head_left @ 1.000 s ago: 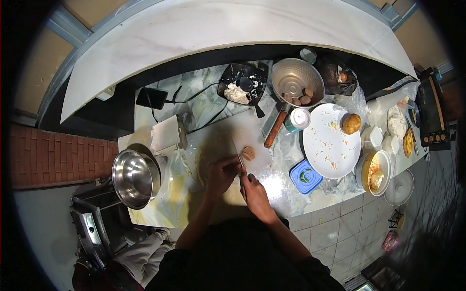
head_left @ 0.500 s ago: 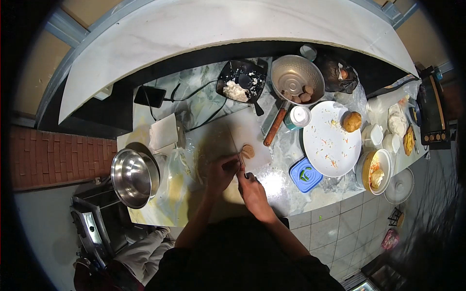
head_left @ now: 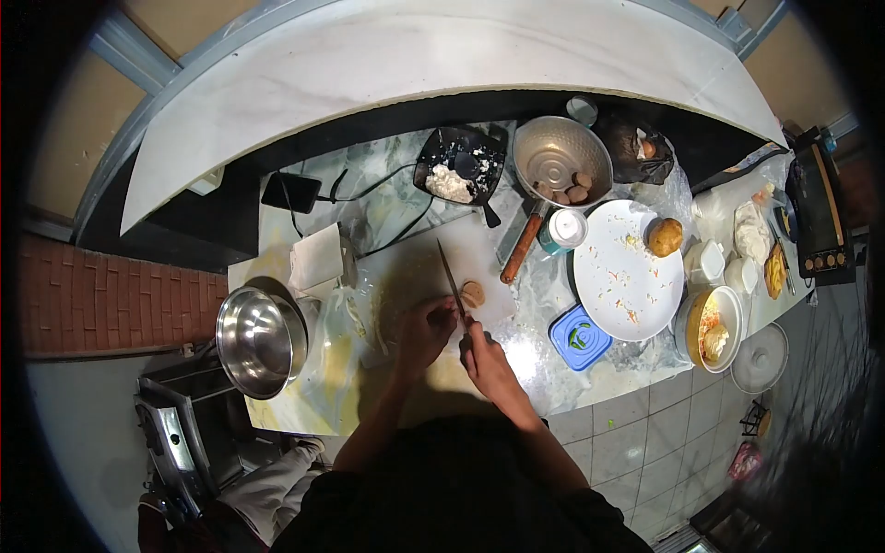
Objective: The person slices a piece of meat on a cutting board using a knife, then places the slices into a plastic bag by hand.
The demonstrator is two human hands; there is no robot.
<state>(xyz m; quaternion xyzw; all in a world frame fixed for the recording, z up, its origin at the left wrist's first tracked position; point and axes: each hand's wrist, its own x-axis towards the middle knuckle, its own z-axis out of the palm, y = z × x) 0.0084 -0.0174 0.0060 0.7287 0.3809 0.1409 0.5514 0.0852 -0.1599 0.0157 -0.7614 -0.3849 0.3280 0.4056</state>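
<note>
My right hand (head_left: 489, 362) is wrapped round the handle of a kitchen knife (head_left: 449, 274), whose blade points away over the white cutting board (head_left: 475, 241). Close by on the blade's left, my left hand (head_left: 430, 334) has its fingers pinched together near the edge; what they hold is hidden. Just right of the blade, pale brown round slices (head_left: 473, 294) lie on the board. Beyond the board stands a hammered metal pan (head_left: 539, 152) with several brown balls (head_left: 579, 192) in it.
To the right are a white plate (head_left: 616, 276) bearing scraps and a potato (head_left: 665, 237), a blue lid (head_left: 580, 337), a white jar (head_left: 566, 227) and a bowl (head_left: 692, 327). A steel bowl (head_left: 258, 346) stands left. Behind is a black dish (head_left: 479, 184) with white food.
The knife blade now shows at full length, pointing away from me, where before it was mostly out of sight. My right hand has shifted slightly right; my left stays beside the blade.
</note>
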